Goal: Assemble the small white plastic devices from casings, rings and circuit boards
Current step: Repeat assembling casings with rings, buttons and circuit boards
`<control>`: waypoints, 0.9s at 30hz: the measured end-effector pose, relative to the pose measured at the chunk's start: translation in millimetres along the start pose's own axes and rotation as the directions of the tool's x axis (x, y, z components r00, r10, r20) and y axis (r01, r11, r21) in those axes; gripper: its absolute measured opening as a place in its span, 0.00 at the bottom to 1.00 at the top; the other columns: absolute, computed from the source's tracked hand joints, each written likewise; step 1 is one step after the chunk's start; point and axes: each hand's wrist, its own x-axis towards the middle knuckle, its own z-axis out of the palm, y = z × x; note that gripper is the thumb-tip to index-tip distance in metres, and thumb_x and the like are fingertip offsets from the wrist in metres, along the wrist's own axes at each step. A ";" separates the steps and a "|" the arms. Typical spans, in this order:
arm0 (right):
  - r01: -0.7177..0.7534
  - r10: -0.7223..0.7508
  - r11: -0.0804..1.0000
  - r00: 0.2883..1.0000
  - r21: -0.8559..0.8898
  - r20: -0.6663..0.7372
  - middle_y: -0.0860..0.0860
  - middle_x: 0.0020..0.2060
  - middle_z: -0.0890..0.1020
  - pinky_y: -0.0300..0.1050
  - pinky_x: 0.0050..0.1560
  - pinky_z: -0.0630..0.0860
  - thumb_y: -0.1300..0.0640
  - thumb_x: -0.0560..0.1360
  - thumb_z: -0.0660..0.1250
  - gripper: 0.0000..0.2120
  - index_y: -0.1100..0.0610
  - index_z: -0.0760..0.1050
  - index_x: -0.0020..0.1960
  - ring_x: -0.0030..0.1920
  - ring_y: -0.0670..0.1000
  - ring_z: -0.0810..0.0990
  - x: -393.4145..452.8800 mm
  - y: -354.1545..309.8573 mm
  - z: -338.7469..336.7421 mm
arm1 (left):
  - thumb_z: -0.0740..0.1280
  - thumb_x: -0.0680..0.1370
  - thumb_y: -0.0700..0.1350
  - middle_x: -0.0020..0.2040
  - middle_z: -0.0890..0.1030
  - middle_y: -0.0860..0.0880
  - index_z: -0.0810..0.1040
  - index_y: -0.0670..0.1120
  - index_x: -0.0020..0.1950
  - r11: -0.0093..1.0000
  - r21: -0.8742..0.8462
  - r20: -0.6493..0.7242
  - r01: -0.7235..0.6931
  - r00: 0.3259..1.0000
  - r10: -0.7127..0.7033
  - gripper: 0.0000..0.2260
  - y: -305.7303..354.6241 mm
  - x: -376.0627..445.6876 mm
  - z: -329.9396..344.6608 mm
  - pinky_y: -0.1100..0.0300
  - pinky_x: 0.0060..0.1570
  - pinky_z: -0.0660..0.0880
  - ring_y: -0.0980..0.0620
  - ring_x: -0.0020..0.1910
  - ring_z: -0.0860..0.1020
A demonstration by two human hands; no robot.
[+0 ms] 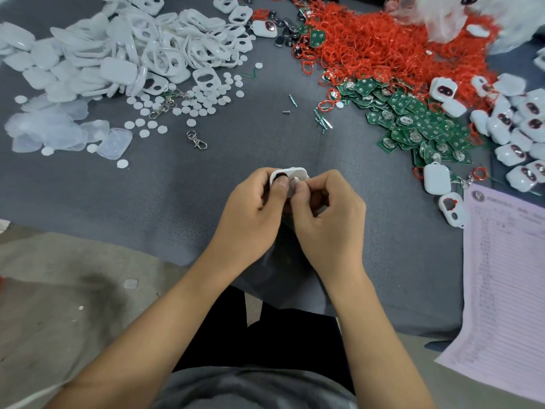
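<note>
In the head view, both hands met over the near middle of the grey table (182, 184), working on one small white casing (290, 172) held just above the cloth. The left hand (250, 211) had its grip clenched around the casing's left end, thumb pressed on a dark round insert set in its face. The right hand (327, 214) pinched the casing's right end between thumb and forefinger, apparently seating a small white part there; exactly what sat under the fingertips was hidden. To do this well, the person would likely need to keep the casing steady in the left hand, line the piece up squarely with its opening, and press evenly rather than at one corner, so nothing tilted or popped out. Supplies lay well apart from the hands: empty white shells (165, 51) at far left with small white discs (188, 101) below them, a heap of red rings (383, 45) at far right, green circuit boards (413, 119) beneath it, and finished devices (519, 125) along the right edge beside a printed sheet (507, 290).
</note>
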 end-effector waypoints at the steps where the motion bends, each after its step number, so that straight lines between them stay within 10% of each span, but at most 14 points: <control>1: 0.003 -0.003 1.000 1.000 0.003 -0.001 0.44 0.32 0.76 0.51 0.35 0.73 0.49 0.78 0.65 0.11 0.56 0.75 0.42 0.34 0.50 0.75 -0.1 0.2 -0.1 | 0.63 0.86 0.44 0.43 0.84 0.57 0.82 0.46 0.56 1.000 0.004 -0.007 -0.005 1.000 0.005 0.09 0.1 -0.5 0.5 0.72 0.41 0.71 0.65 0.41 0.80; 27: -0.018 0.018 0.999 1.000 0.029 0.004 0.46 0.33 0.79 0.54 0.35 0.75 0.52 0.78 0.67 0.09 0.57 0.78 0.44 0.34 0.50 0.77 0.2 2.4 -1.5 | 0.63 0.86 0.46 0.45 0.85 0.55 0.82 0.46 0.57 1.000 -0.002 -0.004 0.005 1.000 -0.005 0.09 1.9 -1.8 0.6 0.67 0.41 0.74 0.61 0.42 0.82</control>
